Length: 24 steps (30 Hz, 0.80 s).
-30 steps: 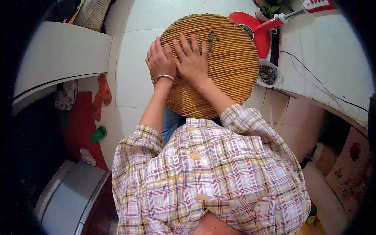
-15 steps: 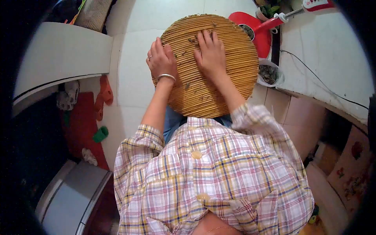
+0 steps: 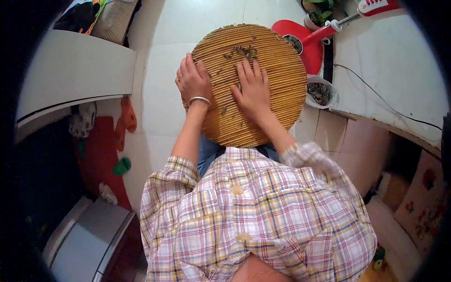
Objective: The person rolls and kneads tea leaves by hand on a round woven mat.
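A round, ridged yellow-brown board [image 3: 282, 94] lies over my lap. Near its left rim rests my left hand [image 3: 193, 81], fingers apart, with a ring and a bracelet on it. My right hand [image 3: 253, 91] lies flat on the middle of the board with its fingers spread. Just beyond the right fingertips is a small cluster of dark, dried-looking bits [image 3: 242, 51]. A few more bits are scattered on the ridges between my hands. Neither hand holds anything that I can see.
Right of the board are a red stand [image 3: 314, 58], a container of dark bits [image 3: 294, 43] and a lined container of similar bits [image 3: 319, 93]. A cable crosses the white surface [image 3: 390, 61]. Orange slippers [image 3: 126, 117] and a green object [image 3: 121, 166] lie left.
My right hand moved away from my left, to the right, then back toward my body. The dark bits beyond its fingertips are now uncovered. My left hand stayed at the left rim.
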{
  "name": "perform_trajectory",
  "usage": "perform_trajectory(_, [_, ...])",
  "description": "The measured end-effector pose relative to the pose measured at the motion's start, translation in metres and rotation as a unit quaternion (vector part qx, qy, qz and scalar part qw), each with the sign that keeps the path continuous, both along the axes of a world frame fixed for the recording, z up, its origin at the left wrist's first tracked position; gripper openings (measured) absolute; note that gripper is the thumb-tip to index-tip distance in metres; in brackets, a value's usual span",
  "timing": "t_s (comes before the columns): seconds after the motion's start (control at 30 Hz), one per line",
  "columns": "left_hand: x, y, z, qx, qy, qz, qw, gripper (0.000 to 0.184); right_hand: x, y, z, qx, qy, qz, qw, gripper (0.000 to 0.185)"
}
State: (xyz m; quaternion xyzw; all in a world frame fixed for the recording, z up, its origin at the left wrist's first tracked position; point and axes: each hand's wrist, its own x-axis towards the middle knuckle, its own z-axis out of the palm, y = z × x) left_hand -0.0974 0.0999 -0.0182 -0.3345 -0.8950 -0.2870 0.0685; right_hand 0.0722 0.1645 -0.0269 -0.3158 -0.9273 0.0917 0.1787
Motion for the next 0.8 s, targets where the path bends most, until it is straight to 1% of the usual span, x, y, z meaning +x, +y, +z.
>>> perform_trajectory(0.03, [0.000, 0.000, 0.001, 0.001, -0.002, -0.002, 1.000, 0.048, 0.011, -0.009, 0.000, -0.009, -0.034, 0.009, 0.999, 0.066])
perform_trajectory(0.13, [-0.001, 0.002, -0.002, 0.006, 0.004, -0.001, 1.000, 0.049, 0.012, -0.014, 0.001, 0.012, -0.027, -0.002, 1.000, 0.067])
perform_trajectory(0.2, [0.003, -0.002, -0.002, 0.003, 0.014, -0.007, 1.000, 0.049, -0.024, 0.010, 0.002, 0.017, -0.018, -0.009, 1.000, 0.070])
perform_trajectory(0.23, [0.003, -0.001, -0.001, -0.003, -0.005, -0.002, 1.000, 0.049, -0.038, 0.022, 0.004, 0.029, -0.002, -0.012, 1.000, 0.072])
perform_trajectory(0.27, [0.001, 0.000, 0.001, -0.008, -0.021, 0.003, 1.000, 0.050, -0.040, 0.022, 0.004, 0.031, 0.002, -0.012, 0.999, 0.072])
perform_trajectory(0.33, [-0.001, -0.001, 0.000, -0.008, -0.007, -0.001, 1.000, 0.049, -0.043, 0.022, 0.002, 0.019, 0.010, 0.002, 1.000, 0.072])
perform_trajectory(0.37, [-0.001, -0.001, -0.001, -0.007, 0.003, -0.004, 1.000, 0.049, -0.031, 0.013, 0.002, 0.022, 0.011, 0.004, 1.000, 0.072])
perform_trajectory(0.43, [0.001, -0.002, 0.002, -0.007, 0.003, 0.002, 1.000, 0.049, 0.010, -0.016, -0.002, -0.016, -0.017, 0.034, 0.999, 0.070])
perform_trajectory(0.47, [0.002, 0.000, 0.003, -0.010, 0.002, 0.007, 1.000, 0.049, 0.012, -0.015, -0.002, -0.013, -0.020, 0.035, 0.999, 0.070])
perform_trajectory(0.53, [-0.001, 0.002, -0.002, 0.001, 0.015, 0.005, 1.000, 0.049, 0.013, -0.021, 0.002, -0.001, -0.035, 0.023, 0.999, 0.071])
perform_trajectory(0.6, [0.001, -0.003, -0.006, 0.008, 0.030, -0.002, 1.000, 0.049, -0.019, -0.004, 0.005, 0.006, -0.021, 0.021, 1.000, 0.072])
perform_trajectory(0.63, [0.000, -0.001, -0.005, 0.001, 0.016, 0.001, 1.000, 0.049, -0.036, 0.008, 0.009, 0.019, -0.002, 0.025, 1.000, 0.073])
perform_trajectory(0.73, [-0.002, -0.001, -0.005, -0.006, -0.001, 0.005, 1.000, 0.049, -0.051, 0.013, 0.006, 0.023, -0.001, 0.016, 1.000, 0.075])
perform_trajectory(0.8, [-0.002, -0.001, -0.004, -0.007, -0.007, 0.002, 1.000, 0.049, -0.021, -0.007, 0.001, 0.003, -0.008, 0.030, 1.000, 0.074])
